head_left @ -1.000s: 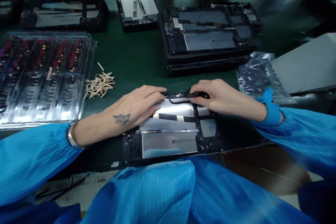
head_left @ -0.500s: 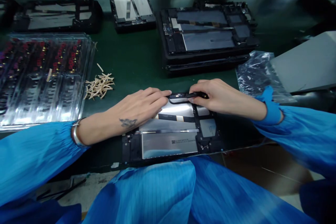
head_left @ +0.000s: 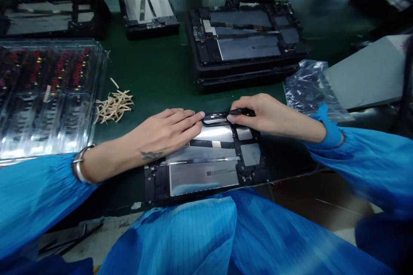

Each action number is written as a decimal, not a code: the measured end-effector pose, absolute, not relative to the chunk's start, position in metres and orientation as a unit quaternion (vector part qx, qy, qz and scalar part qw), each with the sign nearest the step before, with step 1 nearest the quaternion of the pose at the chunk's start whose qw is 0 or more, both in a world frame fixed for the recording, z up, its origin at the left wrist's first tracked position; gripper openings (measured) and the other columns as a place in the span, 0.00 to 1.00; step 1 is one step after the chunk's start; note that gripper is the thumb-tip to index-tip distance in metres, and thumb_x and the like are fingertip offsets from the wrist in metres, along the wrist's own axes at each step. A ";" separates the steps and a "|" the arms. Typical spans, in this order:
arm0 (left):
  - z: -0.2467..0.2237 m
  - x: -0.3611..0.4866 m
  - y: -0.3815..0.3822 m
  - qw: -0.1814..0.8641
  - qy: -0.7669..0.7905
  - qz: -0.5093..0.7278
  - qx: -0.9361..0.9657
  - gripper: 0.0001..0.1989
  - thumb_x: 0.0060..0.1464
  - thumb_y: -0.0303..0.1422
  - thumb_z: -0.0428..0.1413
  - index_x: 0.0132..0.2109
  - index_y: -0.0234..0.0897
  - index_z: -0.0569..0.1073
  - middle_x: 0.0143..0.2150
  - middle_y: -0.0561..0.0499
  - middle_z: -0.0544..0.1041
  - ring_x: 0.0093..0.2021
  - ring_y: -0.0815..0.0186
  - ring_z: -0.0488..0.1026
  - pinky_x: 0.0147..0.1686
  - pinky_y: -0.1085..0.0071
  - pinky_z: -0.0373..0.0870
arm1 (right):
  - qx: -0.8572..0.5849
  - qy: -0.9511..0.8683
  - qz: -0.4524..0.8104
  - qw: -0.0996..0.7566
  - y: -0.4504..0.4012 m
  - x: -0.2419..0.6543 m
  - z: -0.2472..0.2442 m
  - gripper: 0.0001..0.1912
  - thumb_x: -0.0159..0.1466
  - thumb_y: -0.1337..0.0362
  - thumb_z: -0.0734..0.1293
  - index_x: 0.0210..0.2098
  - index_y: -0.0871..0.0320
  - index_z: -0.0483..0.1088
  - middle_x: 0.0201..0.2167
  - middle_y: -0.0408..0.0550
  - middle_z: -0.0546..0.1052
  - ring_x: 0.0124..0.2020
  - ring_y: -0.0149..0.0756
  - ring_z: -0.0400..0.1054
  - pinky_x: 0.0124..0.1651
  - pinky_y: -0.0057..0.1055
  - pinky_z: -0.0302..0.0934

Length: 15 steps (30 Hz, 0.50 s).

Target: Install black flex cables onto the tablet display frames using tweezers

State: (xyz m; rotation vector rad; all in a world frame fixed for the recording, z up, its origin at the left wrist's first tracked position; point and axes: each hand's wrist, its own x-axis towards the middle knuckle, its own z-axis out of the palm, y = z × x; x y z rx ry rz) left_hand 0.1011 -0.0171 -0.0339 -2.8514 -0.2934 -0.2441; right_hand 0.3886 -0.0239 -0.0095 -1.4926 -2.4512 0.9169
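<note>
An opened tablet frame (head_left: pixel 206 172) with silver battery panels lies on the green table right in front of me. My left hand (head_left: pixel 164 131) rests flat on its upper left part, fingertips pressing a thin black cable (head_left: pixel 214 121) near the frame's far edge. My right hand (head_left: pixel 264 116) grips a slim black tool (head_left: pixel 240 112) at the far right edge of the frame, its tip pointing left toward the cable. Both arms wear blue sleeves.
A clear plastic tray (head_left: pixel 48 94) of small red parts lies at the left, with a pile of tan strips (head_left: pixel 112 105) beside it. Stacked tablet frames (head_left: pixel 245 47) stand behind, more frames (head_left: pixel 146 6) farther back. A crinkled plastic bag (head_left: pixel 309 88) and a grey panel (head_left: pixel 371 73) sit at the right.
My left fingertips slid a little right along the frame's far edge toward the tool tip. The view drifted slightly; my right hand keeps its grip.
</note>
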 end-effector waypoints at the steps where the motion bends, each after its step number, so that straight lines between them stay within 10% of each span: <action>1: -0.034 0.101 -0.017 0.138 -0.095 -0.091 -0.982 0.18 0.70 0.23 0.39 0.57 0.26 0.69 0.63 0.36 0.72 0.58 0.54 0.74 0.54 0.60 0.72 | -0.498 -0.811 0.299 0.065 -0.025 0.388 -0.009 0.16 0.68 0.54 0.63 0.36 0.60 0.75 0.29 0.45 0.75 0.28 0.32 0.66 0.31 0.30 0.50; 15: -0.038 0.099 -0.014 0.127 -0.086 -0.108 -0.982 0.20 0.69 0.23 0.41 0.61 0.25 0.69 0.63 0.35 0.72 0.59 0.53 0.74 0.55 0.59 0.74 | -0.521 -0.831 0.194 0.009 -0.029 0.377 -0.008 0.10 0.66 0.63 0.64 0.31 0.61 0.72 0.26 0.45 0.68 0.27 0.30 0.59 0.31 0.30 0.44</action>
